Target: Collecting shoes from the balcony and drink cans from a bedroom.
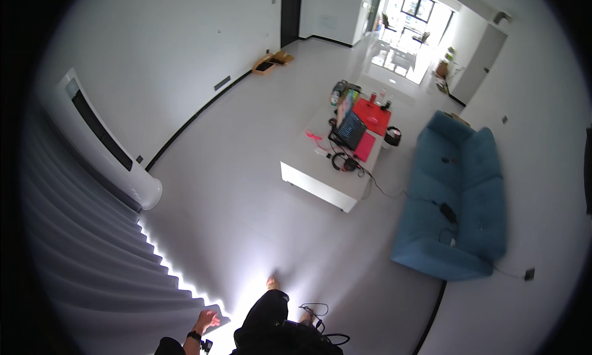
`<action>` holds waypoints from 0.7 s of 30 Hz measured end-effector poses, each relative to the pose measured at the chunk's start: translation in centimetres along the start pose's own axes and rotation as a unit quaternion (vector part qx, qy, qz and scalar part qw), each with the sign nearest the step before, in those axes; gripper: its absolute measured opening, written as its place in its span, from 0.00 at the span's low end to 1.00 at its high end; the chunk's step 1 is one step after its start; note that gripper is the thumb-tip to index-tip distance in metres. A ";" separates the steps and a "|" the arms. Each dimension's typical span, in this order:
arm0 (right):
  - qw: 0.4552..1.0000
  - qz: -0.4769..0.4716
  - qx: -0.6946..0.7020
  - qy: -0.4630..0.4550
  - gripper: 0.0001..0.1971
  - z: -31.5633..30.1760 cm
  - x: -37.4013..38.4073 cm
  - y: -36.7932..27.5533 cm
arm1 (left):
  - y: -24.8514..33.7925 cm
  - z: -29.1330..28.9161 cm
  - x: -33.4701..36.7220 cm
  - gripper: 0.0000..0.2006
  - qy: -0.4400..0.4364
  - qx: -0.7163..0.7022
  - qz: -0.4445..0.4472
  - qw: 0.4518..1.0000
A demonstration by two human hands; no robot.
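My left hand (208, 320) hangs low at the bottom of the view, its fingers loosely apart with nothing visible in them. It is nearest to the lower edge of the grey pleated curtain (117, 275); whether it touches the cloth I cannot tell. A black band (194, 335) with a small dark device beside it is around that wrist. My right hand is not in view. Below me are my legs in dark trousers (265, 315) and a bare foot (272, 283). A thin black cable (317, 312) loops beside my other foot.
Ahead stands a low white table (314, 176) with a laptop (351, 131), headphones (345, 163) and red mats. A blue sofa (431, 195) lines the right wall, with a cable running to it. A white air conditioner (111, 142) stands left, and cardboard boxes (271, 63) lie farther back.
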State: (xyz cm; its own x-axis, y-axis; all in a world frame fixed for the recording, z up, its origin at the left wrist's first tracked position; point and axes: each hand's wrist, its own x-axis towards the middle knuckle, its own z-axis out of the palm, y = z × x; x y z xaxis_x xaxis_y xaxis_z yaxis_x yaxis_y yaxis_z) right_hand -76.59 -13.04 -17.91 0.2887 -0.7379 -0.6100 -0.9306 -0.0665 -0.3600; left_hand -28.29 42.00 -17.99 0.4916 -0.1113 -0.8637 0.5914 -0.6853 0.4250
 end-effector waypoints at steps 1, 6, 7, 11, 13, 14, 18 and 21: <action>0.999 -0.006 0.022 -0.035 0.21 -0.1 3.6 -2.0 | -0.3 -0.4 0.4 0.16 0.023 -0.019 -0.033 0.999; 0.982 0.049 0.093 -0.157 0.20 1.3 16.1 -8.3 | -7.3 -4.3 9.0 0.16 -0.221 -0.276 -0.214 0.911; 0.981 0.060 0.106 -0.148 0.19 0.7 18.1 -9.4 | -3.4 -2.9 11.1 0.16 -0.151 -0.201 -0.202 0.946; 0.979 -0.064 0.094 -0.168 0.19 1.2 31.2 -9.4 | 8.6 -3.0 19.3 0.15 -0.120 -0.122 -0.125 0.977; 0.967 0.120 0.139 -0.176 0.15 1.4 38.1 -23.6 | 12.4 -5.9 24.6 0.15 -0.092 -0.117 -0.061 0.987; 0.959 0.019 0.208 -0.193 0.14 0.6 39.6 -30.6 | 17.8 -6.1 28.0 0.14 -0.019 -0.083 -0.050 0.995; 0.957 -0.251 -0.011 -0.146 0.09 1.7 52.7 -52.8 | 45.0 -9.9 37.7 0.13 -0.062 -0.135 0.043 0.988; 0.969 -0.169 0.002 -0.180 0.06 5.2 57.7 -69.3 | 57.3 -14.6 42.4 0.19 -0.054 -0.063 0.099 0.992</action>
State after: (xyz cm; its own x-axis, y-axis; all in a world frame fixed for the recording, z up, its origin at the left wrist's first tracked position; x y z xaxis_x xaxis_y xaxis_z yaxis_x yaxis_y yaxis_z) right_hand 5.77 -47.51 -31.80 0.6373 -0.3932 -0.6627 -0.7684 -0.2599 -0.5848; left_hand 35.80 8.53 -26.32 0.5396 -0.3160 -0.7804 0.5684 -0.5471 0.6145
